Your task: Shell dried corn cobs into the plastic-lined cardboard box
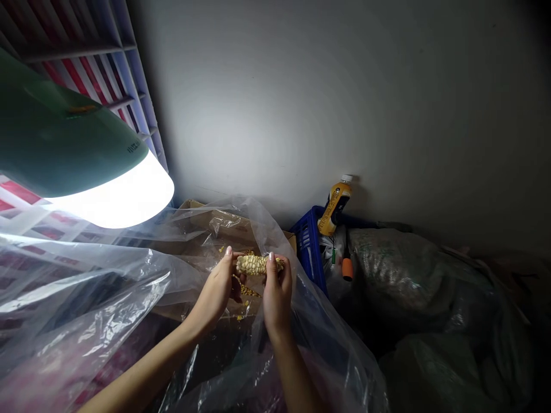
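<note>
A pale ear of corn (pixel 253 265) is held level between both hands, over a cardboard box (pixel 235 227) lined with clear plastic sheeting (pixel 124 298). My left hand (pixel 219 285) grips its left end, thumb on top. Around its right end my right hand (pixel 278 289) is closed, with the thumb pressed on the upper side. Yellow corn kernels (pixel 248 291) lie below in the box, with a few loose ones scattered nearby. The undersides of the fingers are partly hidden.
A lit green lamp (pixel 86 143) hangs close at left, before a plastic crate (pixel 142 97). Right of the box stands a blue basket (pixel 310 246) holding an orange-labelled bottle (pixel 334 206) and an orange-handled tool (pixel 346 268). Large sacks (pixel 408 281) fill the right side; a wall rises behind.
</note>
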A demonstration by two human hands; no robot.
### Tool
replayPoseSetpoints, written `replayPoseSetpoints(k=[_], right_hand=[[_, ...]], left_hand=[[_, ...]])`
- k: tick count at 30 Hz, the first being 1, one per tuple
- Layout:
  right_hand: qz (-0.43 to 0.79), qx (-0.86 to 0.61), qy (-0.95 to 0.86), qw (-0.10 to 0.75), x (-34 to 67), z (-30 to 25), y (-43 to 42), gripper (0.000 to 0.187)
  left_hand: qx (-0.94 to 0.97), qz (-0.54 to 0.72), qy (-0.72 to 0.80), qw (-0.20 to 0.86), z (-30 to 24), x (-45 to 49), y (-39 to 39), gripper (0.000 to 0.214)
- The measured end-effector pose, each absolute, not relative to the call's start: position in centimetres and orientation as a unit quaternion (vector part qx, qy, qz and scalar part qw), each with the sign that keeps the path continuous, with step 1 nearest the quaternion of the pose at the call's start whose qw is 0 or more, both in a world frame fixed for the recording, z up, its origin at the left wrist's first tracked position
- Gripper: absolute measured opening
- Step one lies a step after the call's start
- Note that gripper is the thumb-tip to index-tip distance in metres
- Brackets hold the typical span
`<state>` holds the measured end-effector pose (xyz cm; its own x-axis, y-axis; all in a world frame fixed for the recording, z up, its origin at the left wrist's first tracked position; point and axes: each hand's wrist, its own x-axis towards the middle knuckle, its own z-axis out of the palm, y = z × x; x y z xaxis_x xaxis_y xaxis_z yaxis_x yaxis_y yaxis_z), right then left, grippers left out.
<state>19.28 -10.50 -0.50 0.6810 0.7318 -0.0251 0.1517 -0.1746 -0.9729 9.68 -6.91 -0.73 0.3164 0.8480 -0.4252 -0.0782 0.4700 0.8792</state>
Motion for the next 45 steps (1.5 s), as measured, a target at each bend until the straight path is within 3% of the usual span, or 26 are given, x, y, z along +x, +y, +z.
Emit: replayPoseSetpoints(k=[5, 14, 19, 31, 37, 45], right_hand=[[0.266, -0.711, -0.320, 0.567, 19.2, -0.5, -10.5, 0.028], [0.308, -0.713, -0.285, 0.562, 19.5, -1.1, -10.6, 0.033], [0.283, -0.708, -0.320, 0.561, 19.2, -0.8, -10.7, 0.025], [0.261, -0.724, -0.333, 0.545, 19.0, -0.7, -10.9, 0.027], [0.260, -0.721, -0.340, 0.545, 18.8, -1.0, -10.9, 0.028], [0.254, -0.720, -0.353, 0.541, 18.6, -0.8, -11.0, 0.026]], left_hand=[[0.496, 0.322, 0.478, 0.650, -0.3, 10.0, -7.4, 0.037], [0.494, 0.329, 0.473, 0.652, -0.5, 9.9, -7.5, 0.043], [0.557, 0.300, 0.525, 0.569, -0.2, 9.9, -7.4, 0.039], [0.464, 0.298, 0.483, 0.680, -0.5, 10.0, -7.5, 0.042], [0.522, 0.298, 0.515, 0.611, -0.2, 10.2, -7.5, 0.038], [0.497, 0.323, 0.537, 0.600, -0.6, 10.4, -8.0, 0.040]])
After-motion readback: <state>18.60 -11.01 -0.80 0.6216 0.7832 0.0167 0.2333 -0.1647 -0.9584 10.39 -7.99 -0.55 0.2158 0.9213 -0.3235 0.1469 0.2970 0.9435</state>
